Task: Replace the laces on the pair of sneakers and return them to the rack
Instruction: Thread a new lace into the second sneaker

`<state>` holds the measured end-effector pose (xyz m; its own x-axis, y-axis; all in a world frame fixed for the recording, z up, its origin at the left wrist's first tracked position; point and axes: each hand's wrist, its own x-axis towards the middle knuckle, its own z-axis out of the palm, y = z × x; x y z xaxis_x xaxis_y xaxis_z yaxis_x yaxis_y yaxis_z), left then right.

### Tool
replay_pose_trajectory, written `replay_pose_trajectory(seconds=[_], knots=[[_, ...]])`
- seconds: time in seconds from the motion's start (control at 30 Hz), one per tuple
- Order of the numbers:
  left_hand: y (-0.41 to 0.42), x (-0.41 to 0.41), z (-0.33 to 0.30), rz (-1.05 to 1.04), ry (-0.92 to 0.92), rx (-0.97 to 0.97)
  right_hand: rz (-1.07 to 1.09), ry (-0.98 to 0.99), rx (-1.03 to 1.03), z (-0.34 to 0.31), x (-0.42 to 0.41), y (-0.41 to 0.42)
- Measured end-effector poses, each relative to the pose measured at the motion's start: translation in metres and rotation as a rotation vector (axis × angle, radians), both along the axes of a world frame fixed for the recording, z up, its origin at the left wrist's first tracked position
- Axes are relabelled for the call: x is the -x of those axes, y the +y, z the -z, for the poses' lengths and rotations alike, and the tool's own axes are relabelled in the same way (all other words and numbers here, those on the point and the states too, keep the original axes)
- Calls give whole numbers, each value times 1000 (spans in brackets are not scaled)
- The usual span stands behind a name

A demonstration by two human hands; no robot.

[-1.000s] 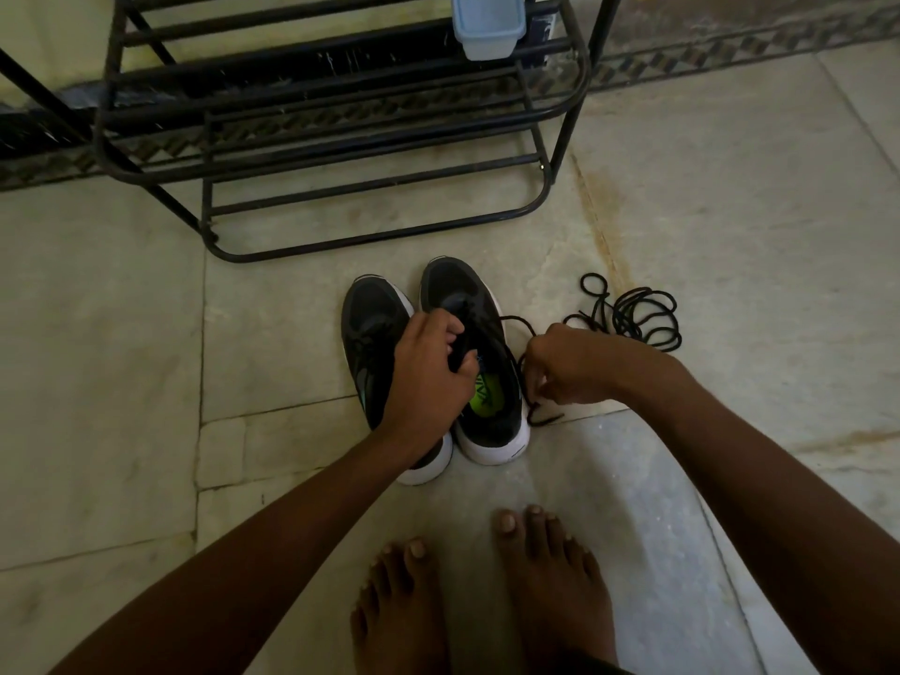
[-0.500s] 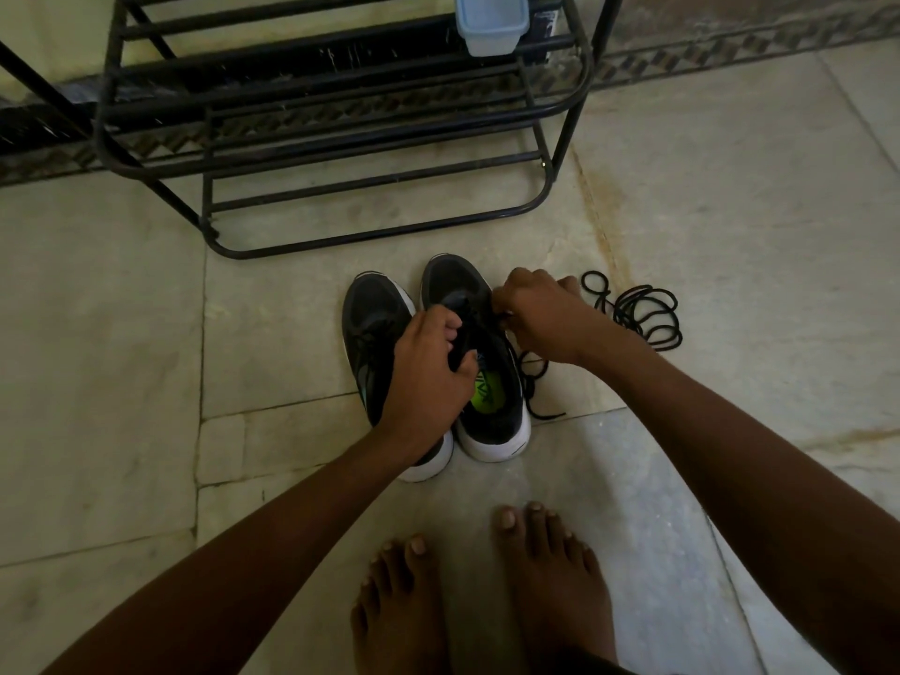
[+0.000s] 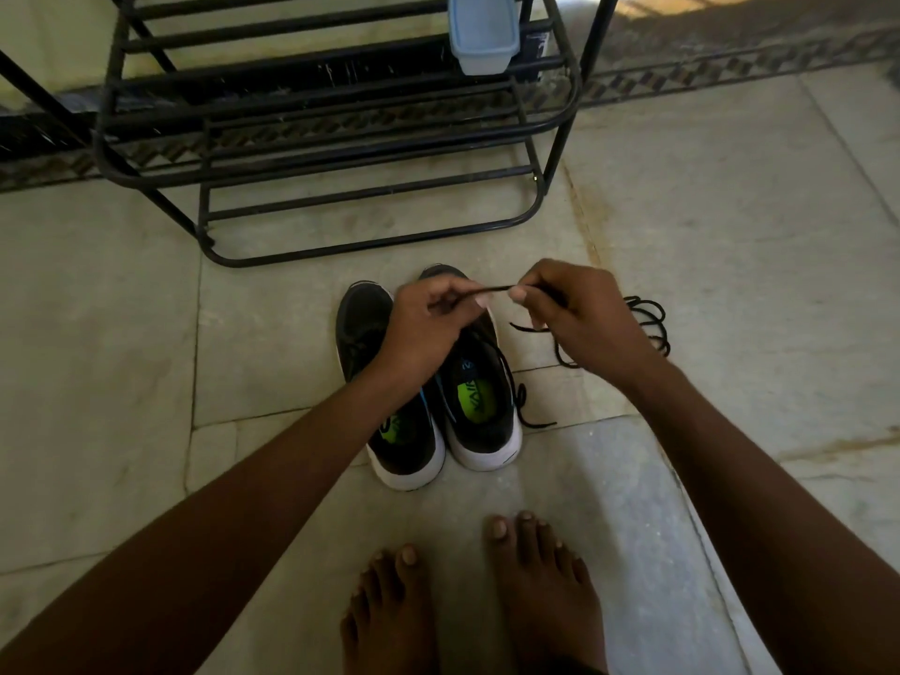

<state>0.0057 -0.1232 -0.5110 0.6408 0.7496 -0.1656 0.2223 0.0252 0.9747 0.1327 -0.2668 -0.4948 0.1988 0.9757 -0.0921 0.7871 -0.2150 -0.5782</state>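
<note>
On the pale stone floor [image 3: 706, 226], just in front of a black metal shoe rack [image 3: 341, 153], a pair of black sneakers with white soles stands side by side, heels toward the person. Above the right sneaker [image 3: 479, 406] both hands meet: the left hand [image 3: 428, 319] and the right hand [image 3: 579, 319] each pinch a black lace [image 3: 496, 288] between thumb and fingertips, with a short stretch of it pulled straight between them. More lace trails down the right sneaker's outer side and ends on the floor beside it. The left sneaker [image 3: 363, 319] is partly covered by the left forearm. A loose coil of black lace [image 3: 650, 319] lies on the floor to the right, partly behind the right hand. A pale blue plastic container [image 3: 482, 36] sits on the rack. Two bare feet [image 3: 535, 591] show at the bottom edge.
</note>
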Motion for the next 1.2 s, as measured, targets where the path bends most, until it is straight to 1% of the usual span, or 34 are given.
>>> replay_pose_trajectory(seconds=[0.03, 0.07, 0.1, 0.17, 0.2, 0.27, 0.33, 0.37, 0.43, 0.47, 0.53, 0.63, 0.73, 0.83, 0.97, 1.1, 1.2], knots=[[6, -2, -1, -81, 1, 69, 145, 157, -133, -6, -19, 19], [11, -4, -1, -143, 3, 148, 178, 216, -199, -14, -39, 29], [17, -5, -1, -186, 0, 215, 175, 191, -189, -7, -44, 28], [26, -8, 0, -205, -14, 274, 120, 151, -111, 18, -31, 11], [29, -9, 0, -198, -19, 276, 108, 177, -81, 24, -30, 6], [31, -9, -1, -188, -25, 251, 81, 137, -67, 38, -33, 2], [30, -8, -3, -136, 3, 204, 69, 146, -26, 43, -44, 7], [28, -7, -4, -88, 61, 169, 51, 132, -18, 47, -44, 7], [21, -4, -3, -9, 258, 109, 66, 77, -19, 56, -39, 5], [15, -2, -1, -3, 347, 83, 94, 48, -51, 58, -39, 6], [3, 5, 2, -13, 435, -15, 183, 44, -69, 52, -39, 10], [-16, 17, 9, 50, 501, -212, 195, 170, -72, 40, -33, 13], [-28, 31, 15, 82, 509, -323, 288, 446, -115, 31, -21, 16], [-26, 35, 14, 41, 505, -295, 383, 659, -150, 29, -9, 18], [-19, 33, 8, 19, 555, -274, 507, 924, -210, 26, 3, 24], [-16, 35, 10, -35, 568, -234, 580, 1024, -204, 26, 12, 28], [-12, 34, 15, -61, 566, -153, 563, 1007, -192, 28, 19, 28]])
